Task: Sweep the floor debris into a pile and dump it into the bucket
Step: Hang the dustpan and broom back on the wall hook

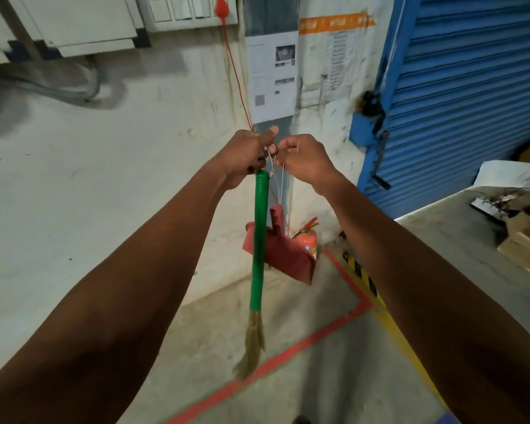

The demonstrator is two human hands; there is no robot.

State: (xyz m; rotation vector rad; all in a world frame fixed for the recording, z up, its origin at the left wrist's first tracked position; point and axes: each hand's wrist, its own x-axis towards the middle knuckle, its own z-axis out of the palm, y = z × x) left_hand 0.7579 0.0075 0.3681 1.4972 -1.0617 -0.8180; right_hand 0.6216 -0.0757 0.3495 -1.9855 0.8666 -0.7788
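Head view: both arms are stretched forward toward a white wall (135, 179). The left hand (245, 157) is clenched around the top end of a broom (259, 249), whose green handle hangs straight down from the fist. The straw bristles are seen at the bottom, above the concrete floor (334, 377), and whether they touch it cannot be told. The right hand (306, 160) is held just beside the left, its thumb and fingertips pinched on a small metal ring (274, 148). A thin pale string (277, 175) is looped from the ring down beside the handle's top. Behind the handle, a red dustpan (288, 255) is seen hanging against the wall, with a red fire extinguisher (308, 237) near it on the floor. A red tape line (288, 353) is marked across the floor. A blue roller shutter (471, 87) is seen at the right, and a grey table (459, 234) with a cardboard box (527, 243) stands below it. No bucket is visible.
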